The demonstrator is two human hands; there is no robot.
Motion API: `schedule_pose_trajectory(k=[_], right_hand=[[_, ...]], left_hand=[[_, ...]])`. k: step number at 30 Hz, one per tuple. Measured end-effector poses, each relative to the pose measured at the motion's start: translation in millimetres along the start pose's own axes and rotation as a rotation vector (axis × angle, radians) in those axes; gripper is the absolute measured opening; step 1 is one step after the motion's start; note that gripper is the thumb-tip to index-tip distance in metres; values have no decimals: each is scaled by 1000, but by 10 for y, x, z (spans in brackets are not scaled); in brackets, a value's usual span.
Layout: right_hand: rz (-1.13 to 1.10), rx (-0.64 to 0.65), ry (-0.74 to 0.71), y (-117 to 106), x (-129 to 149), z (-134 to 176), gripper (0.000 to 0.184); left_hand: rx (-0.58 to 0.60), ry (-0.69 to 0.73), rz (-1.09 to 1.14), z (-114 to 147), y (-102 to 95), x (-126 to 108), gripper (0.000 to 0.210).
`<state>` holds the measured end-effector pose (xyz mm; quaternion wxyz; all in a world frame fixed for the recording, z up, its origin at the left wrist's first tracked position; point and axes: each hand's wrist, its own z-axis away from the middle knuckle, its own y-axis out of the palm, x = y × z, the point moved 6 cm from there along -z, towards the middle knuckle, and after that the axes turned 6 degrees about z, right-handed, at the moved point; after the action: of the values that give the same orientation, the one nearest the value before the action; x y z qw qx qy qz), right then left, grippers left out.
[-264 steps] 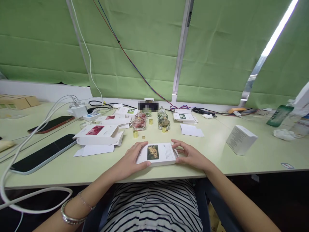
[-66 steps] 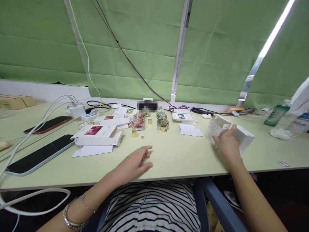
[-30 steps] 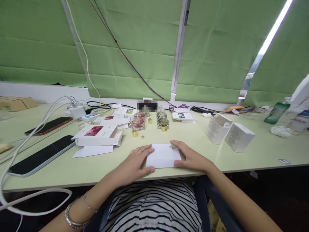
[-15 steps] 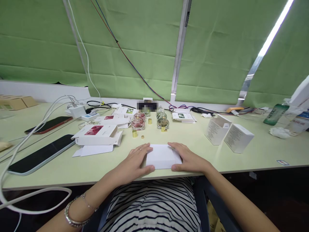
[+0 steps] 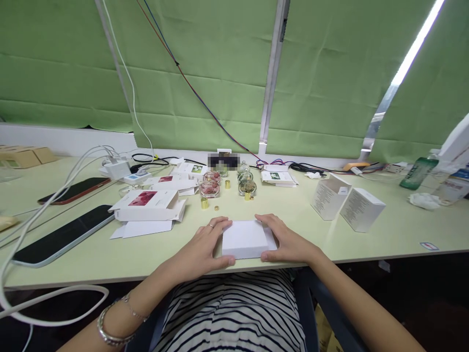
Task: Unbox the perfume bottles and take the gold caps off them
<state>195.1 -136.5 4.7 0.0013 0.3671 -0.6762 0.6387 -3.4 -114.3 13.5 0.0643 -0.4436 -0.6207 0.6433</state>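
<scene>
A plain white box (image 5: 244, 238) lies at the table's front edge between my two hands, with a flap (image 5: 270, 238) sticking out at its right end. Fingers and thumb of my left hand (image 5: 205, 245) grip the box's left end. On the other side, my right hand (image 5: 289, 241) holds the right end, fingertips at the back and thumb at the front. Beyond them stand glass bottles with red contents (image 5: 210, 187) and darker contents (image 5: 247, 187). Gold caps (image 5: 204, 203) and a small gold ring-like piece (image 5: 216, 208) are close by.
Flattened printed cartons (image 5: 146, 204) lie at left, beside two phones (image 5: 64, 234) and white cables (image 5: 78, 164). Two upright white boxes (image 5: 362, 209) stand at right. Farther right are a green bottle (image 5: 418, 172) and crumpled tissue (image 5: 425, 201). Another carton (image 5: 278, 178) rests at the back.
The white box between my hands looks fuller and more squared, its front side and right-end flap now more distinct. My hands have barely moved.
</scene>
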Motion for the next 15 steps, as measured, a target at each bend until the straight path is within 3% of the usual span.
schedule_pose_trajectory(k=[15], right_hand=[[-5,12,-6,2,-7,-5,95]], left_hand=[[20,-6,13,8,-15,-1,74]])
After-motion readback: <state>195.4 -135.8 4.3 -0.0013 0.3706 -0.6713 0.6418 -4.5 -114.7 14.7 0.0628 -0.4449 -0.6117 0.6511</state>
